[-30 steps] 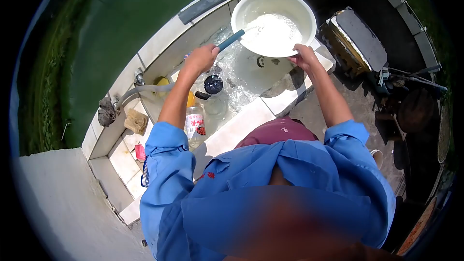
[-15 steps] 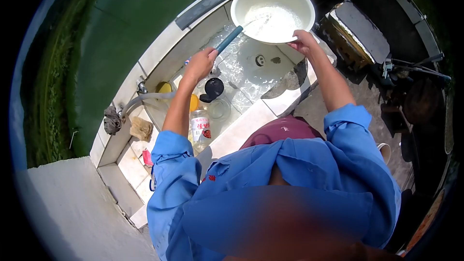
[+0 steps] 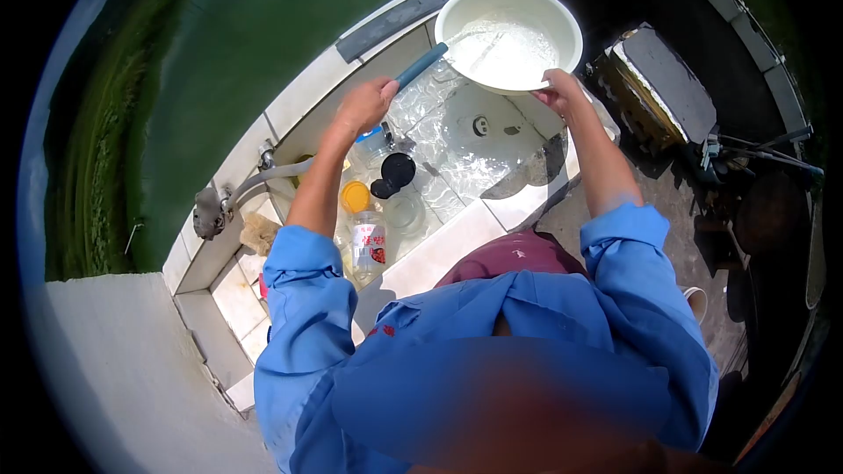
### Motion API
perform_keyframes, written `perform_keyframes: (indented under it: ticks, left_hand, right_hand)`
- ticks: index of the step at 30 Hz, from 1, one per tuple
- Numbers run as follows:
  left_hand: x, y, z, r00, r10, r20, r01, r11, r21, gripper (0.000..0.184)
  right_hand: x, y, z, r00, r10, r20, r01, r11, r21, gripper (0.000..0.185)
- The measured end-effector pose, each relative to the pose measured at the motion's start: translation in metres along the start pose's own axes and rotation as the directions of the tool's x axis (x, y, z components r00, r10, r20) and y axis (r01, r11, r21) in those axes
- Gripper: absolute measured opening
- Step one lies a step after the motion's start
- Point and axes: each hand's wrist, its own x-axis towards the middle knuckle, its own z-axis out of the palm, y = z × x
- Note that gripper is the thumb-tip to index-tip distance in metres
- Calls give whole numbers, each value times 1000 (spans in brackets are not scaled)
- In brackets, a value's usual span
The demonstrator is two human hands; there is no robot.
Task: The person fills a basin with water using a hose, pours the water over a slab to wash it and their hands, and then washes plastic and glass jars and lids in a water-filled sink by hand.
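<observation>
My left hand (image 3: 364, 107) is closed around a hose with a blue-green end (image 3: 423, 65), its tip at the near left rim of a white basin (image 3: 569, 39). Water runs from it into the basin, where the surface is rippled and bright. With my right hand (image 3: 562, 94) I grip the basin's near right rim, fingers under the edge. Below my left hand, in a tiled trough, stand a labelled clear jar (image 3: 369, 246), a yellow lid (image 3: 356, 197), a black lid (image 3: 399, 168) and another clear jar (image 3: 405, 213). A blue-topped container (image 3: 376, 139) is partly behind my wrist.
Shallow water covers the tiled trough floor (image 3: 448, 197). A tap (image 3: 266, 155), a grey cloth (image 3: 208, 213) and a sponge (image 3: 257, 233) are at the left wall. Green water (image 3: 255, 44) lies beyond it. A worn box (image 3: 667, 88) stands at right.
The view has shifted, so basin and trough appear slightly farther right and lower. More of the blue-topped container shows beside my left wrist. Both hands keep their holds.
</observation>
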Motion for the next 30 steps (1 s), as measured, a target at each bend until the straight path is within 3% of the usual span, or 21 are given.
perform_keyframes:
  ticks: [3, 4, 5, 6, 12, 16, 21, 25, 27, 28, 30]
  left_hand:
    - [-7, 8, -6, 1000, 28, -10, -29, 998, -54, 35]
    - [1, -6, 4, 981, 156, -112, -151, 987, 44, 35]
    - [-16, 20, -10, 1000, -5, 4, 5, 1000, -21, 36]
    - [-9, 9, -2, 998, 48, -32, -47, 999, 13, 37]
    - [-9, 10, 4, 999, -24, -24, 23, 1000, -8, 37]
    - [-3, 6, 6, 1000, 3, -25, -3, 1000, 2, 37]
    - [-11, 10, 2, 999, -22, -36, 22, 1000, -9, 37]
    - [-9, 9, 5, 999, -13, -41, 13, 1000, 0, 37]
    - [-10, 10, 3, 999, -20, -31, 21, 1000, 12, 37]
    - [-11, 11, 2, 1000, -27, -16, 28, 999, 23, 36]
    - [-14, 9, 1, 1000, -22, -21, 22, 1000, -6, 36]
  right_hand:
    - [4, 2, 0, 1000, -25, -4, 26, 999, 34, 39]
    - [11, 3, -5, 999, -25, 33, 24, 1000, 20, 36]
    - [6, 1, -2, 998, -45, 38, 43, 998, 42, 34]
    - [12, 0, -5, 997, -2, 77, -3, 998, 58, 32]
    - [26, -1, -10, 998, 11, 57, -14, 999, 51, 37]
    - [37, 0, -18, 999, 16, 51, -17, 1000, 24, 32]
    - [64, 1, -31, 984, 87, 153, -85, 996, -19, 24]
    - [58, 1, -29, 994, 49, 100, -50, 999, 9, 24]
    - [55, 0, -28, 987, 33, 160, -30, 999, -22, 25]
    - [43, -2, -20, 987, 29, 156, -26, 999, -22, 25]
    - [18, -3, 0, 999, 18, -27, -17, 1000, 16, 22]
